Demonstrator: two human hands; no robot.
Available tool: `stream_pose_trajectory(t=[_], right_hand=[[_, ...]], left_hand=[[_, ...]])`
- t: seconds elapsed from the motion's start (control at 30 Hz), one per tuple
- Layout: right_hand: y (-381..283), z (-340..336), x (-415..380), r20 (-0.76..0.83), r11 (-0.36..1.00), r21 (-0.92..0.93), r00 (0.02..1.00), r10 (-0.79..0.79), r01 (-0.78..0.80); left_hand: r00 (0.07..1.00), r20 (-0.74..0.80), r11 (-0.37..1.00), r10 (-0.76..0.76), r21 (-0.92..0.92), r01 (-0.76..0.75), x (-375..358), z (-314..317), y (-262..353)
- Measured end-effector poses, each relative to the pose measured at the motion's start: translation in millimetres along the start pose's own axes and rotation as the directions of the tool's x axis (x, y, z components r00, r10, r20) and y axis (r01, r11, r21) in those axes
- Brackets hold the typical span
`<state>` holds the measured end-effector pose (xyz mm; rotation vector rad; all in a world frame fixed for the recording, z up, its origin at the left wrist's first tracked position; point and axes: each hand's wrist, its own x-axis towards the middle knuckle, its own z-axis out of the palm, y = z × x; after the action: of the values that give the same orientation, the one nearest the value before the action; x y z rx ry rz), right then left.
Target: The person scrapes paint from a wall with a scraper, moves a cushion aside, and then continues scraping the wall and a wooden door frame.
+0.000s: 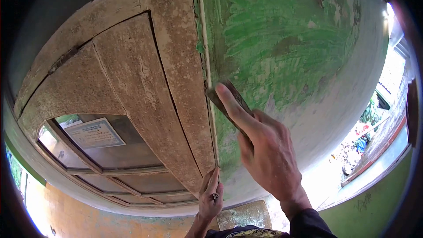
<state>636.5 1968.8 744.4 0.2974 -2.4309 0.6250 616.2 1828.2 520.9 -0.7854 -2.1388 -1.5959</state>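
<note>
Green paint, patchy and streaked, on this wall (282, 44), and the right hand (269, 150) has its fingers clamped round a dark flat block (238, 96), index finger stretched along it. That block's tip is right at the wall's left edge, where it meets the brown wooden frame (185, 119). Left hand (210, 194), with a ring (215, 196) on, is further along that edge, fingers bent; can't tell if they're gripping anything.

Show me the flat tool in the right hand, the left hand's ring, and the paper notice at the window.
Flat tool (238, 98): head view, on its exposed dark face.
Ring (215, 196): head view, on its front.
Paper notice (94, 133): head view, middle of its printed face.
</note>
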Motion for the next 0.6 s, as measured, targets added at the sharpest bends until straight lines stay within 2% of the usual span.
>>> stream_pose_trajectory(t=[0.03,0.1,0.23,0.33,0.4,0.43,0.5,0.57,0.6], right_hand=[[2,4,-6,-0.003,1.0,0.001,1.0,0.007,-0.007],[9,13,-26,0.11,0.996,0.031,0.991,0.08,-0.084],[11,17,-23,0.062,0.994,0.065,0.995,0.083,-0.087],[9,16,-21,0.015,0.998,0.006,0.998,0.061,-0.061],[14,22,-34,0.113,0.986,0.047,0.982,0.153,-0.159],[17,22,-33,0.112,0.986,0.037,0.981,0.157,-0.162],[14,20,-27,0.0,0.996,0.009,0.996,0.086,-0.086],[12,18,-24,0.012,0.995,0.008,0.995,0.099,-0.099],[10,18,-23,0.016,0.994,0.003,0.993,0.113,-0.113]], left_hand=[[0.999,0.011,0.999,0.034,0.011,-0.034,1,-2,-2],[0.999,0.048,1.0,0.013,-0.011,-0.012,0,-8,-6],[0.997,0.072,1.0,0.0,-0.014,0.001,3,-9,-8],[0.994,0.106,0.999,-0.019,-0.037,0.023,4,-11,-14],[0.994,0.105,1.0,-0.003,-0.031,0.007,3,-14,-17],[0.996,0.089,0.999,0.01,-0.031,-0.008,3,-10,-17],[0.994,0.109,0.998,-0.032,-0.05,0.038,1,-8,-14],[0.992,0.106,0.996,-0.069,-0.055,0.075,2,-8,-14],[0.992,0.121,0.999,-0.032,-0.036,0.037,3,-10,-16]])
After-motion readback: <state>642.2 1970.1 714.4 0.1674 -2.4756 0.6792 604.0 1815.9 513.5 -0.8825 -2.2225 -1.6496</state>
